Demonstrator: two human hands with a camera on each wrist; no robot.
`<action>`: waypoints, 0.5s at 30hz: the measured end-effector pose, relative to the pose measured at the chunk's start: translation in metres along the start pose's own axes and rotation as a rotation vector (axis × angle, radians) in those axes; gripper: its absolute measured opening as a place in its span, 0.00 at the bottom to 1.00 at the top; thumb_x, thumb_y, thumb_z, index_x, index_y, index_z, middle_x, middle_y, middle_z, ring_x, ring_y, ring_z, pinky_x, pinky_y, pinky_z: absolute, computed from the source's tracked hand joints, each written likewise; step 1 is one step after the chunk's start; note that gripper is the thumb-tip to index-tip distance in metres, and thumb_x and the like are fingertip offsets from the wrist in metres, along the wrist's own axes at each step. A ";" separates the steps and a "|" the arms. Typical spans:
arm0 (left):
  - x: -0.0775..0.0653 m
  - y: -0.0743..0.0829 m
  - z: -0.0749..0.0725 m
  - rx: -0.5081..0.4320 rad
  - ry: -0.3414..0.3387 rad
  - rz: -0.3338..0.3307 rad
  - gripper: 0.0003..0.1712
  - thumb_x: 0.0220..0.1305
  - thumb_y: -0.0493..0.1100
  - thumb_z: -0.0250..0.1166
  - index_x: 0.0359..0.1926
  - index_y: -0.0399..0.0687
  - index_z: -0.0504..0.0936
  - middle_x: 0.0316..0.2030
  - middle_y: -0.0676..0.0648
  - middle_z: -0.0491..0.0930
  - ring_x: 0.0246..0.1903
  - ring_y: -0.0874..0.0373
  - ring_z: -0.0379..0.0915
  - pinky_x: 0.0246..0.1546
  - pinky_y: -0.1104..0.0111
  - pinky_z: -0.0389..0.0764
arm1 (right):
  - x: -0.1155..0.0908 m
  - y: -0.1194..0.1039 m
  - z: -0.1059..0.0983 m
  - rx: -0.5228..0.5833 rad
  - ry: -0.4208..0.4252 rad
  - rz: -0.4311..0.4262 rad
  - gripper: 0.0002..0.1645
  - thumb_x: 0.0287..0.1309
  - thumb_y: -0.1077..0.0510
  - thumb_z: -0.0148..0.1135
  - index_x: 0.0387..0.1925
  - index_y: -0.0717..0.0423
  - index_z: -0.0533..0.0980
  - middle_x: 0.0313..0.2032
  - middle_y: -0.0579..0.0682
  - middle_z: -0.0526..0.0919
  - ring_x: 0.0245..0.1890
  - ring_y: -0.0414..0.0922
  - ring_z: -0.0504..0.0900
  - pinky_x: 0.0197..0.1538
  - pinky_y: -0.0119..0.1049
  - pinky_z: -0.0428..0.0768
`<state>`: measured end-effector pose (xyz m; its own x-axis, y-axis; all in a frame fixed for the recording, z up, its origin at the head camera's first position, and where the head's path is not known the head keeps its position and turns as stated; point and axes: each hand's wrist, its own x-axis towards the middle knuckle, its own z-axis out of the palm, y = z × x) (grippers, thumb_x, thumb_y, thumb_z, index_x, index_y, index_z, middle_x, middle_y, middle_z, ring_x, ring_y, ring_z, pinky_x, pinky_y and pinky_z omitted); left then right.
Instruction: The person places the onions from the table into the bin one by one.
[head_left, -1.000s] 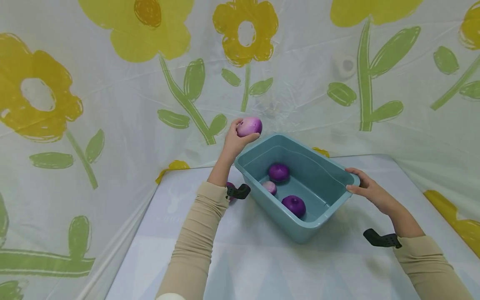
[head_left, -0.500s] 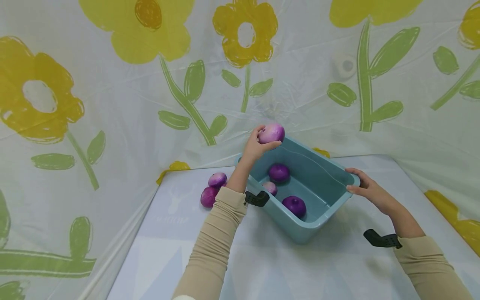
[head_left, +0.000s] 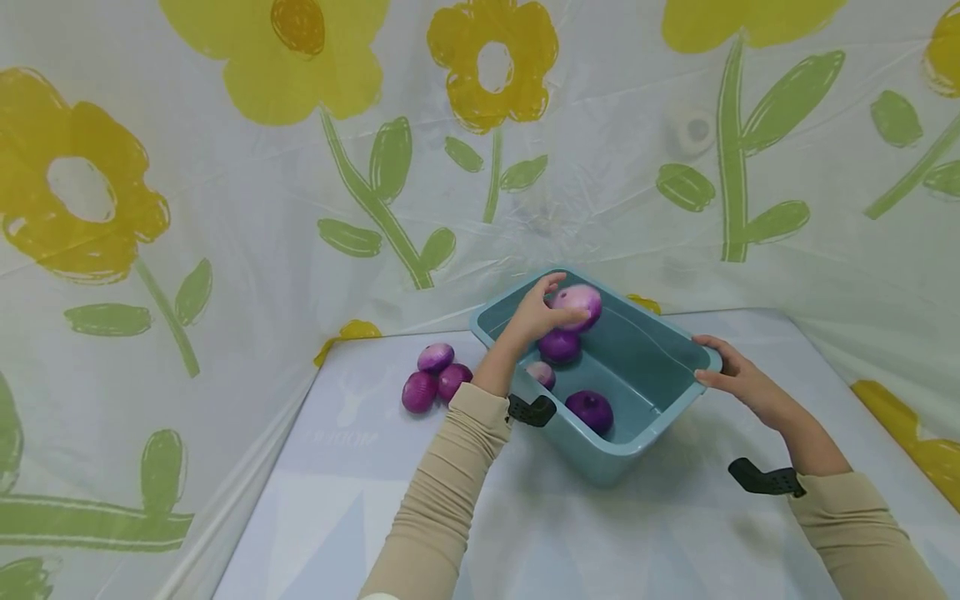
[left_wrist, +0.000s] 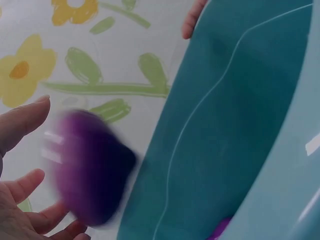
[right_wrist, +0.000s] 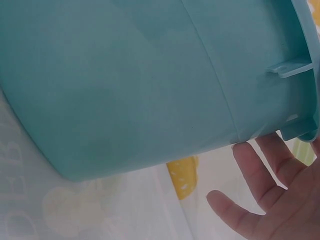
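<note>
Behind everything we see a white sheet (head_left: 585, 167) printed with yellow flowers and green leaves, and before it a pale surface (head_left: 547, 533). Near the surface's far edge, right of its middle, stands a blue-green bin (head_left: 577, 454), turned askew to that edge.

Both arms wear beige sleeves (head_left: 431, 508). The right hand (head_left: 738, 379) grips the bin's right corner, thumb over the rim; from the right wrist we see two fingertips at the outer wall and another finger standing clear of it. The left hand (head_left: 536, 317) is over the bin's far-left end, its grip spread wide. A black wrist device (head_left: 532, 411) sits on each wrist.

Just at the left hand is a pale purple onion (head_left: 577, 308), above the bin's inside near its far corner. The left wrist view shows it blurred, with the thumb well off it; we cannot tell whether the lower fingertips touch it.

Inside the bin we find a dark purple onion (head_left: 559, 346) toward the far end and a second dark onion (head_left: 589, 412) by the near corner. Three onions (head_left: 419, 392) cluster toward the surface's far-left corner. Smallest to our eyes is a pale pink onion (head_left: 542, 375) by the bin's left wall, partly hidden.
</note>
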<state>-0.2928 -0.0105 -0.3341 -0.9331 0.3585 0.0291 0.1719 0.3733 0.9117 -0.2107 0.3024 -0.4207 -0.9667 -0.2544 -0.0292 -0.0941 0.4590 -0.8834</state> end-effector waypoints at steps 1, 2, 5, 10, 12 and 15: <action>0.000 0.000 0.000 -0.002 -0.007 -0.004 0.44 0.50 0.48 0.69 0.67 0.55 0.58 0.66 0.44 0.58 0.63 0.48 0.57 0.59 0.56 0.65 | 0.000 0.000 0.000 -0.001 0.001 0.000 0.40 0.63 0.53 0.50 0.69 0.56 0.42 0.67 0.72 0.39 0.61 0.72 0.47 0.52 0.74 0.53; 0.000 -0.001 0.001 -0.007 -0.010 -0.010 0.44 0.51 0.48 0.69 0.67 0.55 0.58 0.66 0.44 0.57 0.64 0.48 0.55 0.59 0.56 0.64 | 0.000 0.000 0.000 -0.002 0.003 -0.001 0.40 0.63 0.53 0.50 0.69 0.56 0.42 0.67 0.72 0.39 0.61 0.72 0.47 0.52 0.74 0.53; -0.002 -0.001 -0.001 -0.026 -0.019 -0.019 0.44 0.52 0.49 0.68 0.68 0.56 0.57 0.67 0.45 0.55 0.65 0.48 0.53 0.60 0.54 0.63 | 0.000 0.001 0.000 -0.002 0.004 -0.004 0.40 0.63 0.53 0.50 0.69 0.55 0.42 0.66 0.72 0.40 0.60 0.72 0.48 0.52 0.74 0.53; -0.005 -0.003 -0.006 -0.005 -0.003 -0.022 0.44 0.51 0.49 0.69 0.68 0.57 0.57 0.67 0.46 0.56 0.65 0.50 0.53 0.60 0.54 0.63 | 0.000 0.002 0.000 -0.004 0.004 0.000 0.40 0.63 0.52 0.50 0.69 0.54 0.42 0.67 0.72 0.39 0.61 0.72 0.47 0.52 0.74 0.53; -0.006 -0.004 -0.010 0.020 0.006 -0.029 0.44 0.51 0.50 0.69 0.67 0.58 0.58 0.67 0.47 0.57 0.65 0.50 0.53 0.60 0.53 0.63 | 0.000 0.002 0.000 -0.007 0.004 0.002 0.41 0.63 0.52 0.50 0.69 0.54 0.42 0.67 0.72 0.39 0.61 0.73 0.47 0.52 0.74 0.52; -0.007 -0.006 -0.018 0.059 0.026 -0.043 0.44 0.51 0.52 0.69 0.67 0.59 0.58 0.67 0.47 0.57 0.66 0.49 0.52 0.60 0.52 0.62 | 0.000 0.001 0.000 -0.003 0.001 -0.001 0.41 0.63 0.52 0.50 0.69 0.54 0.42 0.66 0.72 0.39 0.60 0.72 0.47 0.52 0.74 0.53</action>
<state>-0.2931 -0.0307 -0.3325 -0.9477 0.3192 0.0019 0.1494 0.4382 0.8864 -0.2105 0.3029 -0.4221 -0.9669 -0.2537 -0.0281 -0.0953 0.4612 -0.8822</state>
